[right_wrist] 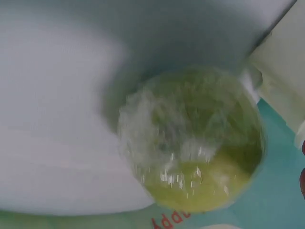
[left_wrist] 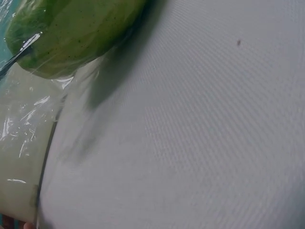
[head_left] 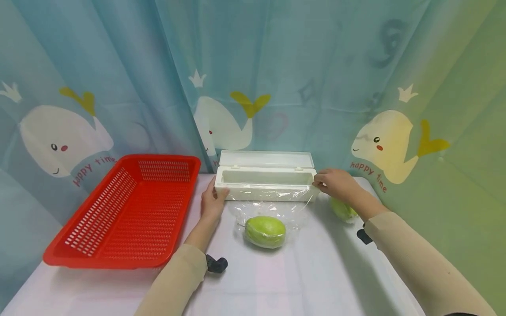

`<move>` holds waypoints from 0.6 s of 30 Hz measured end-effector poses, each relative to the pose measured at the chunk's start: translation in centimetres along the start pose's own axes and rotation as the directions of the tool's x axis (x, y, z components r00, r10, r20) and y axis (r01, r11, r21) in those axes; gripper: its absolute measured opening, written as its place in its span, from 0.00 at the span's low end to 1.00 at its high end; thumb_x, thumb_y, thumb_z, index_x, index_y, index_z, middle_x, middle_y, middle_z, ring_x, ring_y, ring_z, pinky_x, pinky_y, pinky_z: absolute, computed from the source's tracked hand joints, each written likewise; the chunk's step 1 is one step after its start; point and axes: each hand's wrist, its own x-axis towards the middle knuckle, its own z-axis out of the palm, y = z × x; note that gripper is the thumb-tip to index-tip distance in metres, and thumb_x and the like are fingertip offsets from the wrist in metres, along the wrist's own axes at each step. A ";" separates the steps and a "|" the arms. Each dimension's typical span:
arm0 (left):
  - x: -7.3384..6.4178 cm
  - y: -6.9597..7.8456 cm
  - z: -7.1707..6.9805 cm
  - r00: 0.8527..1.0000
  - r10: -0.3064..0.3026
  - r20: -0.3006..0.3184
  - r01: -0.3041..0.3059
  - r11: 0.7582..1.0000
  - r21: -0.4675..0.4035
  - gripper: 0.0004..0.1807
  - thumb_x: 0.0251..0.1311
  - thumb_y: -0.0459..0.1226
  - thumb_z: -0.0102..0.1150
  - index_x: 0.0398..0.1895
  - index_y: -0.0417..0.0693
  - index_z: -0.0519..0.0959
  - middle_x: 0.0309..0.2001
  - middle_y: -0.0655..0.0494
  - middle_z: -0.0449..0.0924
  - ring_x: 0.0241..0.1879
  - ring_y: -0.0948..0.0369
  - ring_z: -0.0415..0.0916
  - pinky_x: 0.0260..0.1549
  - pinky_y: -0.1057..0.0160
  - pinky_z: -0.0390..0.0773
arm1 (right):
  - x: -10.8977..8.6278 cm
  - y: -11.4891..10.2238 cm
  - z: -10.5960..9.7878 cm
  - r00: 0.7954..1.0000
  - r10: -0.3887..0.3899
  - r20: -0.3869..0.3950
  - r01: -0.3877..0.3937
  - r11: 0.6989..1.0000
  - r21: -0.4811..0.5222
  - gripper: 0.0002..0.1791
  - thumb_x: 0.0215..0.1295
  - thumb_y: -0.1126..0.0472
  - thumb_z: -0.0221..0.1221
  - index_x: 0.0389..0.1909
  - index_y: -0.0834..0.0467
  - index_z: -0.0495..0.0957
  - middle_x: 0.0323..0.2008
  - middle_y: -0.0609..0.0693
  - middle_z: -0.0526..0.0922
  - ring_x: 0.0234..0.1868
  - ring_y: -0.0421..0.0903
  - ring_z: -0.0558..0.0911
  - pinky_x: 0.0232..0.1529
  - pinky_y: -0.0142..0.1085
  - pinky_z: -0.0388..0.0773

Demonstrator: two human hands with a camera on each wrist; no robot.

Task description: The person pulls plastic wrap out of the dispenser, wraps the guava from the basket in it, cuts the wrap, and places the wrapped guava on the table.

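A white cling film box [head_left: 272, 194] stands at the back of the table with its lid [head_left: 265, 159] raised. My left hand [head_left: 212, 201] grips its left end, thumb at the front. At the right front corner my right hand [head_left: 336, 184] has curled fingers pinching the box's end; the exact grip is partly hidden. Clear cling film [head_left: 294, 213] runs from the box's front down to a green oval melon [head_left: 265, 231], [left_wrist: 76, 33]. Beyond the right wrist lies a second green melon [head_left: 344, 211], [right_wrist: 200, 143], wrapped in crinkled film.
A large red plastic basket [head_left: 148, 219] with slotted walls stands on the left side of the white-covered table [head_left: 276, 281]. Close behind the box hangs a blue curtain [head_left: 272, 61] with whale prints; a green curtain [head_left: 466, 188] borders the right.
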 end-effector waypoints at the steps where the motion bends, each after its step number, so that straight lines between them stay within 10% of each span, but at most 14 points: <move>1: 0.0 0.0 0.0 1.000 0.005 0.003 -0.005 1.000 -0.002 0.37 0.67 0.37 0.61 0.78 0.55 0.58 0.65 0.42 0.73 0.62 0.47 0.72 0.64 0.51 0.69 | -0.1 0.0 0.0 1.000 0.006 -0.004 -0.006 1.000 0.007 0.12 0.57 0.68 0.68 0.24 0.51 0.76 0.26 0.43 0.78 0.27 0.44 0.73 0.26 0.40 0.73; 10: -1.3 0.8 -0.6 0.997 -0.056 0.061 0.058 0.997 -0.042 0.31 0.75 0.37 0.47 0.78 0.44 0.55 0.74 0.41 0.61 0.73 0.47 0.59 0.72 0.51 0.59 | 0.0 -2.8 0.9 0.978 0.138 -0.159 -0.142 0.990 -0.017 0.04 0.56 0.67 0.64 0.33 0.56 0.82 0.31 0.52 0.83 0.32 0.54 0.79 0.33 0.48 0.77; 15: -3.0 1.9 -1.2 0.988 -0.122 0.099 0.127 0.990 -0.052 0.35 0.77 0.43 0.42 0.80 0.41 0.44 0.80 0.44 0.44 0.78 0.49 0.43 0.75 0.51 0.47 | 1.2 -5.7 1.6 0.981 0.155 -0.120 -0.151 0.988 0.040 0.23 0.64 0.52 0.64 0.58 0.57 0.80 0.52 0.59 0.83 0.54 0.61 0.78 0.54 0.57 0.74; 18: -4.0 2.9 -1.6 0.980 -0.153 0.131 0.162 0.985 -0.065 0.36 0.77 0.48 0.40 0.80 0.44 0.46 0.79 0.46 0.47 0.77 0.47 0.50 0.73 0.48 0.56 | 2.0 -6.8 1.9 0.990 0.109 -0.092 -0.105 0.993 0.049 0.25 0.60 0.50 0.69 0.56 0.56 0.81 0.55 0.57 0.82 0.58 0.59 0.77 0.55 0.56 0.74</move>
